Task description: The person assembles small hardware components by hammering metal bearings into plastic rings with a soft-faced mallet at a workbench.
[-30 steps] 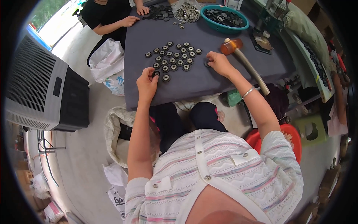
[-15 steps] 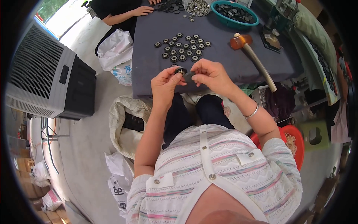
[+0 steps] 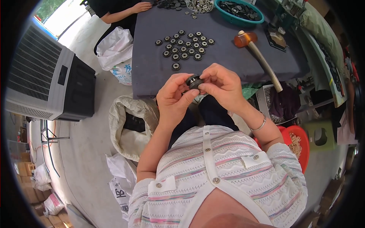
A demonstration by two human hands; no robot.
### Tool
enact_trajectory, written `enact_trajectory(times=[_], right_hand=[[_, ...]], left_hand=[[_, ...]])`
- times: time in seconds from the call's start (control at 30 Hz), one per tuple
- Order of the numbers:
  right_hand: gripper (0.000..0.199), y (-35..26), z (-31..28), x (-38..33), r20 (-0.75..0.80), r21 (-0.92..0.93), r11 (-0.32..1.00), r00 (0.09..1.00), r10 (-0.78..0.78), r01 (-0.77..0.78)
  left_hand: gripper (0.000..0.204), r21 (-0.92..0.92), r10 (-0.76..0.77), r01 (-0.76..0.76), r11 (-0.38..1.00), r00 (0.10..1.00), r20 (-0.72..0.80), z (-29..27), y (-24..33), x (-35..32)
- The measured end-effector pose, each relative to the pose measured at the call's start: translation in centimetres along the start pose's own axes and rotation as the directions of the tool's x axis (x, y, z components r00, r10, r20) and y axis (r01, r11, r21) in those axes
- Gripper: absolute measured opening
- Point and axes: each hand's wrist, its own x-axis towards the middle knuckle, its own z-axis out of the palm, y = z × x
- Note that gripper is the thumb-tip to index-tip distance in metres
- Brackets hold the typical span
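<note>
At the near edge of the table, my left hand [image 3: 173,98] and my right hand [image 3: 224,84] meet around one small black wheel [image 3: 194,81]. It looks like two black round faces with a shiny metal band between them. My left thumb and fingers grip one side, while my right thumb and fingertips pinch the other. Just beyond my hands, several black wheels with metal bearing centres [image 3: 184,49] lie flat in a loose cluster. One single wheel [image 3: 175,66] sits closest to my left fingers.
An amber-headed mallet [image 3: 258,55] lies to the right. Farther back are a teal basket [image 3: 258,22] of black discs and a bag of metal parts [image 3: 200,5]. Another person's hand [image 3: 142,7] rests at the far left. An open sack [image 3: 116,123] stands below the table.
My hands have come together, bringing the black disc from my right fingers against the wheel in my left. One of the other person's hands has left the view.
</note>
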Motion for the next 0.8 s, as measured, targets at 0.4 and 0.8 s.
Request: enact_trajectory(times=[0.4,0.8], right_hand=[[0.034,-1.4,0.0,0.2,0.096,-0.125,0.977,0.983,-0.159,0.17],[0.024,-3.7,1.1,0.1,0.096,-0.133,0.956,0.964,-0.25,0.261]], left_hand=[[0.027,0.374,0.162,-0.164,0.913,0.986,0.037,-0.7,0.8,-0.9],[0.023,0.549,0.321,-0.35,0.759,0.935,0.152,-0.4,4.0,-0.8]])
